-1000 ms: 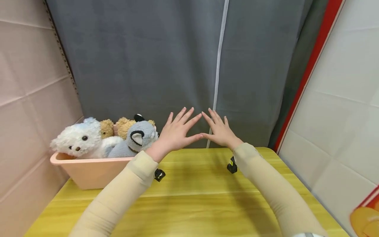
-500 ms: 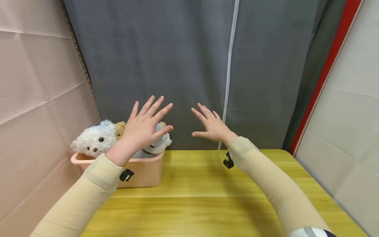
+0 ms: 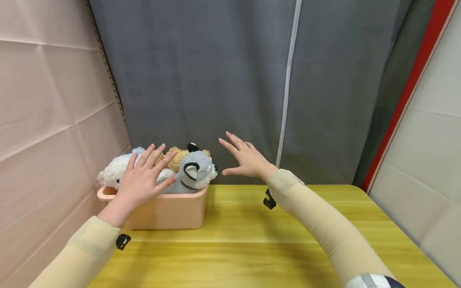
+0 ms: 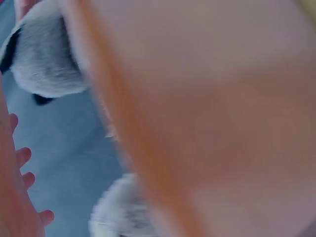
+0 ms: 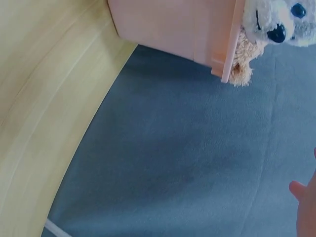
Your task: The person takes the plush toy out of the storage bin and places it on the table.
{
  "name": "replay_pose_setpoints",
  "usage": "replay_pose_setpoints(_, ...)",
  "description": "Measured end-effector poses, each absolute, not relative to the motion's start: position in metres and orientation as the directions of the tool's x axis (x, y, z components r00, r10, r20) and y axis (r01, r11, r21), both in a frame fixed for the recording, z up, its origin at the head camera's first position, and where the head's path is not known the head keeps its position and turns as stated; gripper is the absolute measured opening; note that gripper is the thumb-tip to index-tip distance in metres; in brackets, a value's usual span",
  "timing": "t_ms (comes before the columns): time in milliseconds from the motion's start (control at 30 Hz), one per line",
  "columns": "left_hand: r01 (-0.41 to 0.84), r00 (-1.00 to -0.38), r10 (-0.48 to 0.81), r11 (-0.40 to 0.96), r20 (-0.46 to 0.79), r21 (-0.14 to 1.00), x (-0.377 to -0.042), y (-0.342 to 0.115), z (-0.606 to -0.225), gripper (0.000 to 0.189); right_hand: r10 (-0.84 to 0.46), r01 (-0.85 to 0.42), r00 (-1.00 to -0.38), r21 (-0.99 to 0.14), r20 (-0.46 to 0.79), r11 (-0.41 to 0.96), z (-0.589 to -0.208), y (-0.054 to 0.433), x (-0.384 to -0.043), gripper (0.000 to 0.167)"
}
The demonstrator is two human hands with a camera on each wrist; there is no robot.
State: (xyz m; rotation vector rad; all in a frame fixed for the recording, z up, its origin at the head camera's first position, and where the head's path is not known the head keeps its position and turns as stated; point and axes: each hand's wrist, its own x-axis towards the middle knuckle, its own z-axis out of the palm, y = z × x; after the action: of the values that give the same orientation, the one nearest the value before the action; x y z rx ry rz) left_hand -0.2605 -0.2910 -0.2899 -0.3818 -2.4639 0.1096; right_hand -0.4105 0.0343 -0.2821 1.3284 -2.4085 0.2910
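Note:
A pink plastic tub [image 3: 173, 214] full of plush toys stands on the left of the table. My left hand [image 3: 138, 182], fingers spread, is in front of it in the head view and partly covers a white plush bear [image 3: 112, 173]. Right of that hand sits a grey plush animal [image 3: 198, 170] with black-edged ears, a tan plush toy [image 3: 176, 158] behind it. My right hand [image 3: 248, 160] hovers right of the tub, fingers extended, holding nothing. Blurred tub wall [image 4: 237, 128] fills much of the left wrist view. The right wrist view shows the grey animal's face [image 5: 291, 19].
The yellow wood-grain table [image 3: 234, 256] extends right and toward me. A grey curtain [image 3: 205, 80] hangs behind it. Pale panels [image 3: 47, 140] stand at the left, with a white panel [image 3: 432, 172] and red strip at the right.
My hands have parted from near-touching fingertips. The left hand has moved left, across to the tub, then lower; the right has shifted slightly left. The head view has turned a little left.

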Motion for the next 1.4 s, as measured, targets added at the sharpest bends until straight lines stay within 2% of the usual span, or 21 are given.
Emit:
replay_pose_setpoints(400,0.271,-0.717,0.277,0.956,0.640,-0.111,-0.247,-0.297,-0.352,0.050,-0.829,-0.905,-0.378,0.026,0.412,0.425,-0.281,0.021,-0.408,0.120)
replay_pose_setpoints(800,0.251,-0.721,0.204,0.968,0.662,-0.025,-0.247,-0.288,-0.371,0.038,-0.887,-0.949,-0.208,0.135,0.413,0.285,-0.280,-0.002,-0.409,0.120)
replay_pose_setpoints(900,0.237,-0.684,0.185,0.971,0.706,-0.025,-0.250,-0.287,-0.375,0.038,-0.901,-0.959,-0.136,0.175,0.413,0.225,-0.274,-0.010,-0.407,0.117)
replay_pose_setpoints(1033,0.237,-0.595,0.181,0.971,0.783,-0.044,-0.258,-0.286,-0.379,0.042,-0.916,-0.975,-0.059,0.175,0.397,0.138,-0.267,-0.017,-0.400,0.111)
replay_pose_setpoints(1100,0.248,-0.547,0.183,0.967,0.817,-0.050,-0.262,-0.287,-0.380,0.045,-0.925,-0.984,-0.052,0.139,0.376,0.112,-0.264,-0.021,-0.398,0.109)
replay_pose_setpoints(1200,0.265,-0.500,0.186,0.963,0.846,-0.055,-0.265,-0.288,-0.382,0.047,-0.934,-0.993,-0.073,0.056,0.351,0.099,-0.264,-0.028,-0.397,0.107)
replay_pose_setpoints(1400,0.276,-0.490,0.171,0.961,0.855,-0.034,-0.266,-0.285,-0.390,0.051,-0.920,-0.995,-0.098,-0.059,0.378,0.082,-0.276,-0.036,-0.400,0.105)
